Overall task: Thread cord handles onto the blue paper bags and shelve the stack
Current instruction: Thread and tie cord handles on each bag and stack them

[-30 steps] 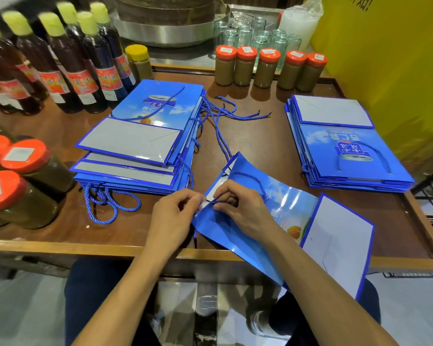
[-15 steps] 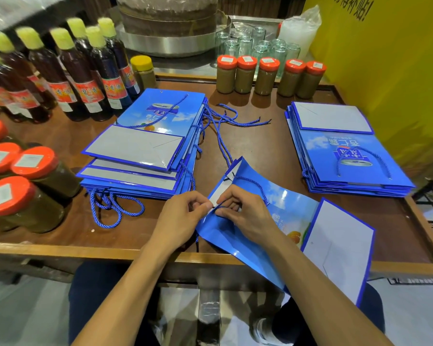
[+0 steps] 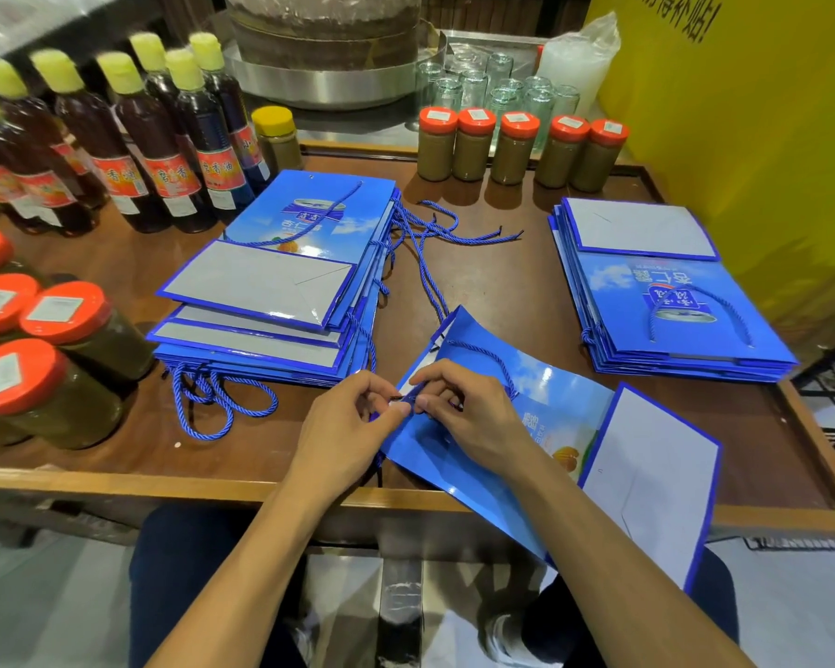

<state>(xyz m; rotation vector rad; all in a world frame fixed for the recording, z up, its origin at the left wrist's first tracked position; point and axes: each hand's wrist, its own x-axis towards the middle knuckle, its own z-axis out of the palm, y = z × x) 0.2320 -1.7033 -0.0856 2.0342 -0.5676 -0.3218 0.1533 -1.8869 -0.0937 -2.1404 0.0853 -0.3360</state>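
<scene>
A flat blue paper bag (image 3: 545, 426) lies at the table's front edge, its grey base hanging over the edge. One blue cord handle (image 3: 490, 356) loops across its top end. My left hand (image 3: 353, 426) and my right hand (image 3: 468, 417) meet at the bag's top rim, both pinching a cord end there. A stack of blue bags (image 3: 280, 291) lies at the left with cords hanging out. A second stack of bags (image 3: 661, 301) with handles lies at the right. Loose blue cords (image 3: 444, 233) lie between the stacks.
Dark bottles with yellow caps (image 3: 165, 151) stand at the back left. Jars with orange lids (image 3: 44, 359) crowd the left edge, and more jars (image 3: 517, 147) line the back. Glass jars (image 3: 497, 89) and a metal basin (image 3: 329, 84) sit behind. A yellow wall (image 3: 743, 113) is at the right.
My fingers have shifted slightly at the bag's rim, working the cord end. The bag and both stacks lie where they were; the camera has tilted a little.
</scene>
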